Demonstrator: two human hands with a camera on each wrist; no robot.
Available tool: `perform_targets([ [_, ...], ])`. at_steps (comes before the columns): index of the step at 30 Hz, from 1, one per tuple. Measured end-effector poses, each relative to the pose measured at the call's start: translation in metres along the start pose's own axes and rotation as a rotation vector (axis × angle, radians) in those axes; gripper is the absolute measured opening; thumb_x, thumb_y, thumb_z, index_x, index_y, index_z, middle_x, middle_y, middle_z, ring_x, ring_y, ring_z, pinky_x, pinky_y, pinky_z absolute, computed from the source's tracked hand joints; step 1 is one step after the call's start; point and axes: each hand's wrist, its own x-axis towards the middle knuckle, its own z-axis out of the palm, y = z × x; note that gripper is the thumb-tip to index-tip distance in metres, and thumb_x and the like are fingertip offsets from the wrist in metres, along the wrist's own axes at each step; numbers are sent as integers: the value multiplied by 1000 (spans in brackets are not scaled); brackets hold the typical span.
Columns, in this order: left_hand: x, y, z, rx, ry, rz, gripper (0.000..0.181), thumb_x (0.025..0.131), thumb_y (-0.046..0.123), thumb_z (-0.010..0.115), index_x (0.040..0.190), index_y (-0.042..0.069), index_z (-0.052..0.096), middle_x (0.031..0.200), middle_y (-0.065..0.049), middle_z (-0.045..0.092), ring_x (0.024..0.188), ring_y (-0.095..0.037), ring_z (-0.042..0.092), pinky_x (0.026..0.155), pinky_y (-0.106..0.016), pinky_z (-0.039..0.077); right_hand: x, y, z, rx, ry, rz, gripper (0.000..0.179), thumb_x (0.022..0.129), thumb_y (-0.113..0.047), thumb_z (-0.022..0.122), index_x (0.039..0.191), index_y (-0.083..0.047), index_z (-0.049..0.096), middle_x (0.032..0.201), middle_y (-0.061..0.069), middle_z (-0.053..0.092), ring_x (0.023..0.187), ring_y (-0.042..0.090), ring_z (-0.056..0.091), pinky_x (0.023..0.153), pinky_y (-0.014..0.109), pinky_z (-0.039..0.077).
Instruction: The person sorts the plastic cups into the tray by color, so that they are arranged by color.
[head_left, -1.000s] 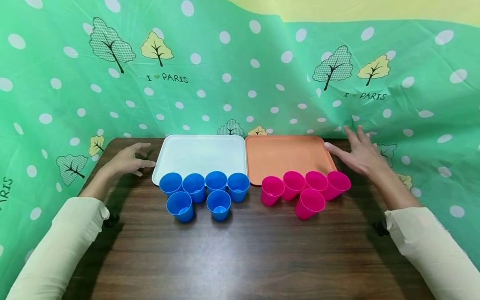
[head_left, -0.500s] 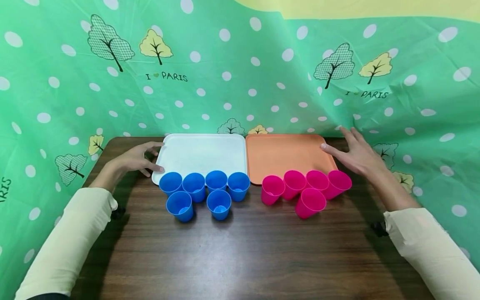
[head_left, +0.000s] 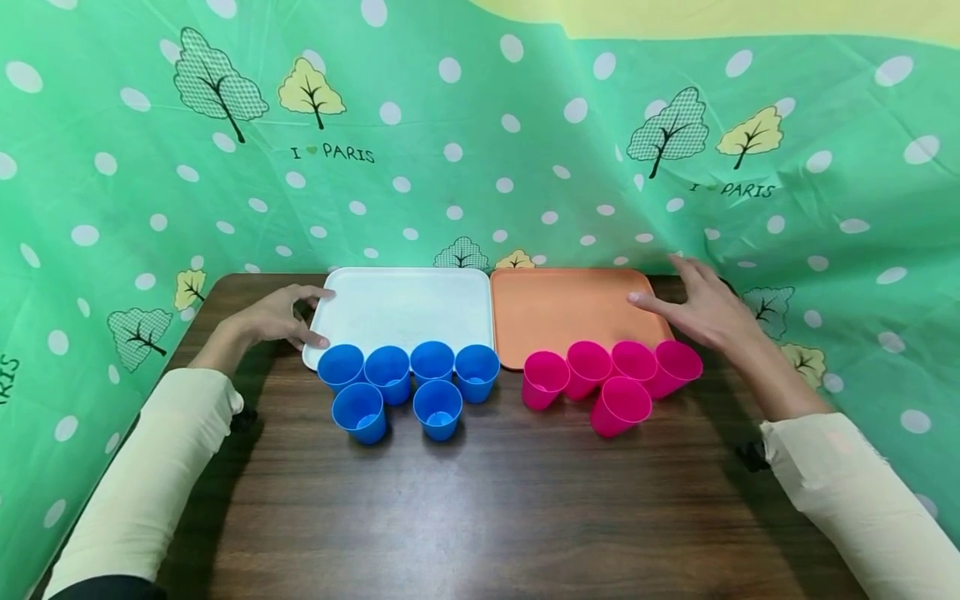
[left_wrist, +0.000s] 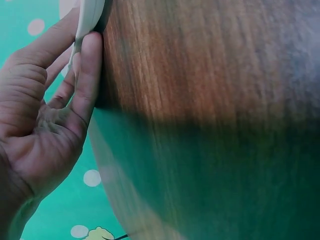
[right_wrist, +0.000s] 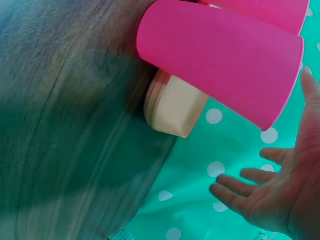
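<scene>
My left hand (head_left: pixel 283 317) is at the left rim of a white tray (head_left: pixel 408 308), its thumb near the front corner and its fingers bent at the edge. In the left wrist view, the thumb and fingers meet the tray's rim (left_wrist: pixel 91 15). The right hand (head_left: pixel 708 308) holds nothing; its spread fingers hover over the right edge of an orange tray (head_left: pixel 570 304). In the right wrist view its fingers stand apart beside a pink cup (right_wrist: pixel 220 60). Several blue cups (head_left: pixel 438 410) stand upright along the white tray's front. Several pink cups (head_left: pixel 621 408) stand before the orange tray.
Both trays lie side by side at the far edge of a dark wooden table (head_left: pixel 480 517). Behind it hangs a green dotted cloth (head_left: pixel 480 167) with printed trees. The cups stand close together in front of the trays.
My left hand has moved right from beside the white tray onto its left rim. The right hand has shifted slightly left over the orange tray's edge. The cups stay where they were.
</scene>
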Motion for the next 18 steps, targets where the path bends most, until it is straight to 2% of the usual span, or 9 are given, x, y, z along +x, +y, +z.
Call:
perform_targets([
  [5,2,3,0,28,-4,11,96,90,10,96,169,-3,43,150,-32,44,84,-27,71,74,-39,69,0,-9,0,13,-3,-12,128,94,-94,56,183,-19,3,187,31,5,163,66,23,121,92,27],
  [9,4,4,1,39,0,-9,96,90,11,96,169,-3,43,150,-33,44,86,-28,69,75,-41,69,0,-17,1,23,2,-32,127,93,-93,58,184,-22,5,187,31,8,163,66,25,121,92,28],
  [18,4,6,2,50,7,-38,96,90,10,96,169,-1,44,129,-25,49,83,-25,68,74,-40,69,-1,-41,1,33,7,-77,125,91,-92,63,184,-26,12,188,27,14,166,61,25,119,92,30],
])
